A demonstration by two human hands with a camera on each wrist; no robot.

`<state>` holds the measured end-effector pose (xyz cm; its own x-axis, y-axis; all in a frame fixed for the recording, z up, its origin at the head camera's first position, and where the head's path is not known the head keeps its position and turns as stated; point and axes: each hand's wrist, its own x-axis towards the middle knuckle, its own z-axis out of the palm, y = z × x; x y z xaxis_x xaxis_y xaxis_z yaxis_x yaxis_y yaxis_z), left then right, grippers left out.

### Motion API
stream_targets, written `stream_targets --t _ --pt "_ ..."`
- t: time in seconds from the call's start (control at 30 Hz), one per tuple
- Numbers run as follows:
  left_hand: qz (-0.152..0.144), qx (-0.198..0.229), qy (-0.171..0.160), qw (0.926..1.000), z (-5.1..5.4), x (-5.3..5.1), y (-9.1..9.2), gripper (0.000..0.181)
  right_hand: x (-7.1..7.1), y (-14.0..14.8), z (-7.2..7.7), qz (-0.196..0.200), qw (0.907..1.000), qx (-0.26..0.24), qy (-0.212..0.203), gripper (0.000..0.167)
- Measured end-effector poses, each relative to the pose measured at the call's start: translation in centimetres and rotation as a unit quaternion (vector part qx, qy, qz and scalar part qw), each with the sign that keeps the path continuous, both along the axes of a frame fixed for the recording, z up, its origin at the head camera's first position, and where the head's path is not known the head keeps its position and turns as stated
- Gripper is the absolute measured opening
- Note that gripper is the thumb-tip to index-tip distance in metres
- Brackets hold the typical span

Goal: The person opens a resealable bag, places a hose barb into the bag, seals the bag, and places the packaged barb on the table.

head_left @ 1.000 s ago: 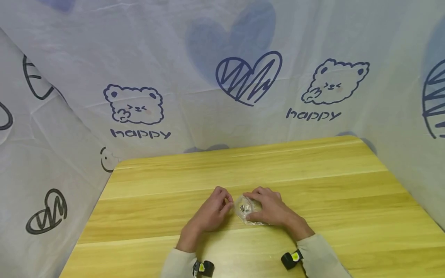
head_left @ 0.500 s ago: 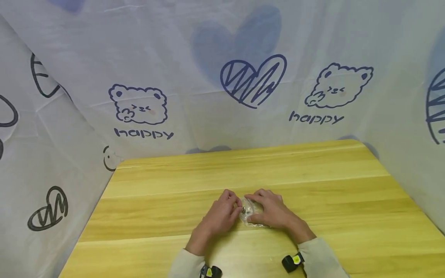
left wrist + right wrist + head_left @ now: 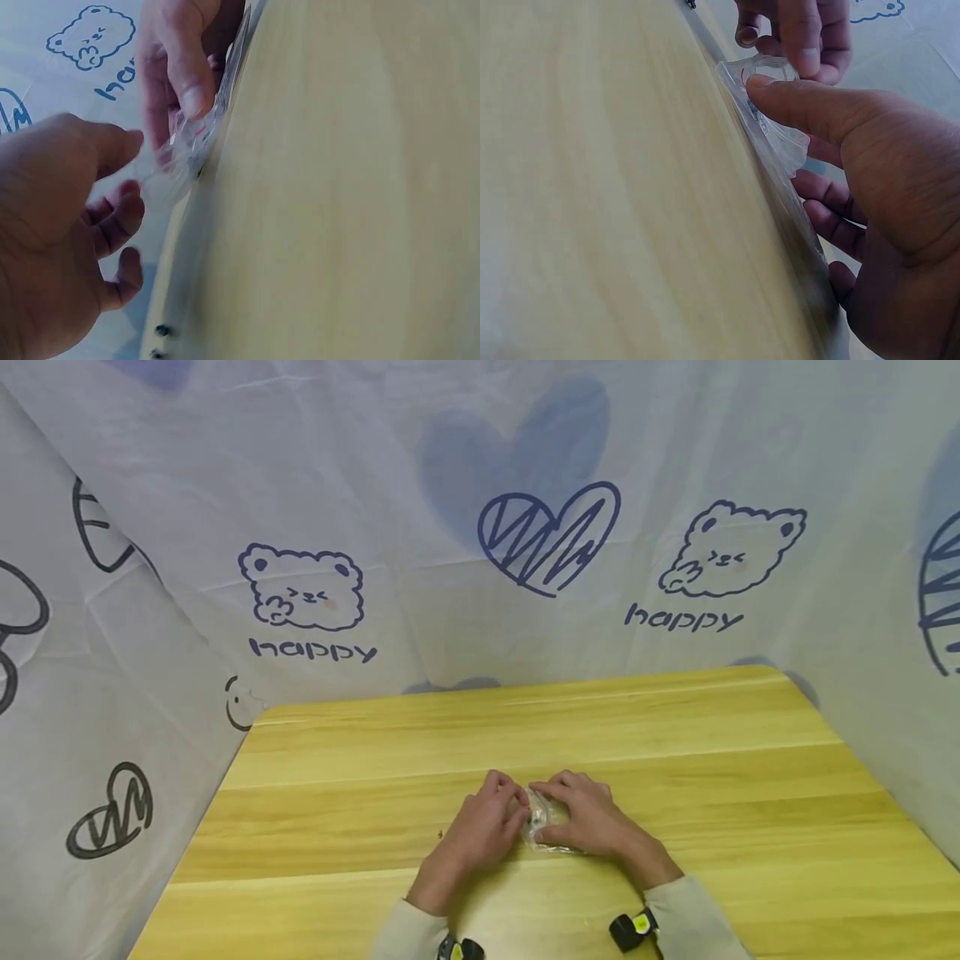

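Note:
A clear plastic bag (image 3: 537, 827) with a few small dark pieces lies on the table between the hands. My right hand (image 3: 588, 814) holds it, thumb pressing on the film (image 3: 780, 139) in the right wrist view and fingers on the far side. At the bag's left end is my left hand (image 3: 486, 822), fingers bent. In the left wrist view that left hand (image 3: 52, 225) has its thumb apart from its fingers, close to the film (image 3: 169, 176). Two small dark pieces that look like screws (image 3: 163, 330) lie on the table; one speck (image 3: 440, 834) shows left of my left hand.
The wooden table (image 3: 337, 743) carries the work. A white curtain (image 3: 427, 610) printed with bears and hearts hangs behind it and on both sides. Each wrist wears a small black camera (image 3: 630, 931).
My left hand has moved right, up to the bag's left end, uncovering a small dark piece on the table. The right hand keeps its hold on the bag.

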<state>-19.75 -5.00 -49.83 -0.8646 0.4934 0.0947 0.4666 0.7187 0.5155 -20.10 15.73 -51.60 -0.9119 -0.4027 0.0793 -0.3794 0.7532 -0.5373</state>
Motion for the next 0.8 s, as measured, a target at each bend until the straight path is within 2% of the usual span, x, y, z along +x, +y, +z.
stream_targets --t 0.13,0.3,0.47,0.6,0.8 --pt "-0.008 0.037 -0.022 0.9990 0.6 0.0 -0.6 0.018 0.0 0.0 0.1 0.000 1.0000 0.003 -0.001 0.068" --pt "-0.002 0.048 -0.025 0.9985 1.1 0.0 -1.5 0.022 0.0 -0.1 0.0 0.002 1.0000 0.002 0.000 0.068" --pt "0.003 0.062 -0.049 0.9969 1.9 -0.4 -2.9 0.032 0.0 0.2 0.1 0.001 1.0000 -0.003 -0.001 0.068" --pt "0.019 0.050 -0.059 0.9968 2.1 -0.8 -4.5 0.033 -0.1 0.1 0.0 -0.002 1.0000 -0.007 0.005 0.067" --pt "0.040 0.007 -0.082 0.9958 2.2 -1.1 -7.1 0.035 -0.3 -0.1 0.0 0.005 0.9998 -0.014 0.010 0.068"
